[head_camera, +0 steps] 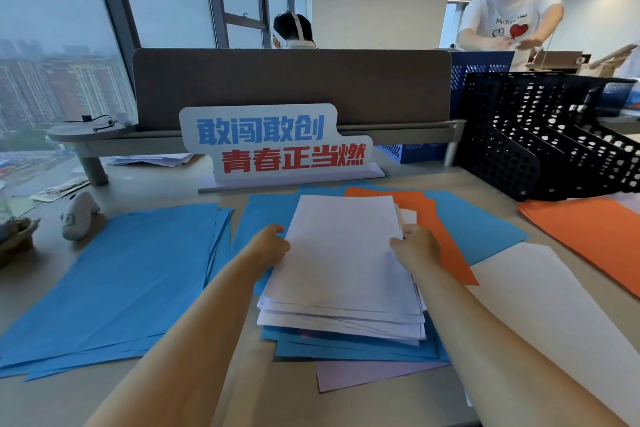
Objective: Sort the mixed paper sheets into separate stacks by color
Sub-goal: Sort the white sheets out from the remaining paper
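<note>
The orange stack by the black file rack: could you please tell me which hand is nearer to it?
The right hand. It grips the right edge of the white sheets, toward the orange stack; the left hand grips their left edge, farther away.

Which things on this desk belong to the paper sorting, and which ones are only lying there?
For the job: white sheets, gripped by the left hand and right hand; blue stack at left; orange stack at right; mixed pile underneath.
Lying about: slogan sign; black file rack; white toy.
</note>
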`<state>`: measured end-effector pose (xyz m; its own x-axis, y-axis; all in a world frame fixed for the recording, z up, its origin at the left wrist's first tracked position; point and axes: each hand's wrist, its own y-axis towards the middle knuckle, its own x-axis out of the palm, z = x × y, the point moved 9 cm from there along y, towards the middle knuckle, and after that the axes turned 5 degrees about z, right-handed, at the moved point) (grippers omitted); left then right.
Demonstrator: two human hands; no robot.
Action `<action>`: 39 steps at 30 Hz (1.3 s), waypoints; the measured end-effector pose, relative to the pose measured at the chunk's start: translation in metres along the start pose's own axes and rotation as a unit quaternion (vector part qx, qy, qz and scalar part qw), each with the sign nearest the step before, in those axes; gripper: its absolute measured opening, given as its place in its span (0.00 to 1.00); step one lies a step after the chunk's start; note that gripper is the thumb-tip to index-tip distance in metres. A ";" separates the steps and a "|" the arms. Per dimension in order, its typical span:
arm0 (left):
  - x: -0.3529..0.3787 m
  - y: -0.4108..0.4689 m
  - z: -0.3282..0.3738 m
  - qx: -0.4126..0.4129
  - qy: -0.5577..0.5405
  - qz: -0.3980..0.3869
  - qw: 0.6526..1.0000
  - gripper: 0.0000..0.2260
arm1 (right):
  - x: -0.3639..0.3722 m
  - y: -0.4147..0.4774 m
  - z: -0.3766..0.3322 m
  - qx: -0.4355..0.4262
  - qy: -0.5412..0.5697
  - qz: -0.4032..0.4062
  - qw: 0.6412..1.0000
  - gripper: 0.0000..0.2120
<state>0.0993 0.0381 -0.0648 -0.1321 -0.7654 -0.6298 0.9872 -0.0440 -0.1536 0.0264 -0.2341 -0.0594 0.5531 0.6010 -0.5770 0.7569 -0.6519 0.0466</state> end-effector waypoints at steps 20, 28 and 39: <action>0.018 -0.037 0.026 0.073 0.171 0.009 0.983 0.25 | -0.021 -0.029 0.007 0.039 0.058 -0.048 0.996 0.17; 0.043 -0.051 0.050 0.121 0.290 0.032 0.949 0.27 | -0.064 -0.028 0.022 -0.004 0.054 0.005 0.999 0.21; 0.213 -0.161 0.139 0.362 0.300 -0.272 0.840 0.37 | -0.184 -0.035 0.146 0.155 -0.248 0.044 0.955 0.35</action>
<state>-0.0751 -0.2074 -0.0687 -0.3876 -0.0544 -0.9202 0.5332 -0.8275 -0.1757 -0.1525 -0.3897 -0.0741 0.3196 0.2947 -0.9006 0.5333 -0.8415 -0.0862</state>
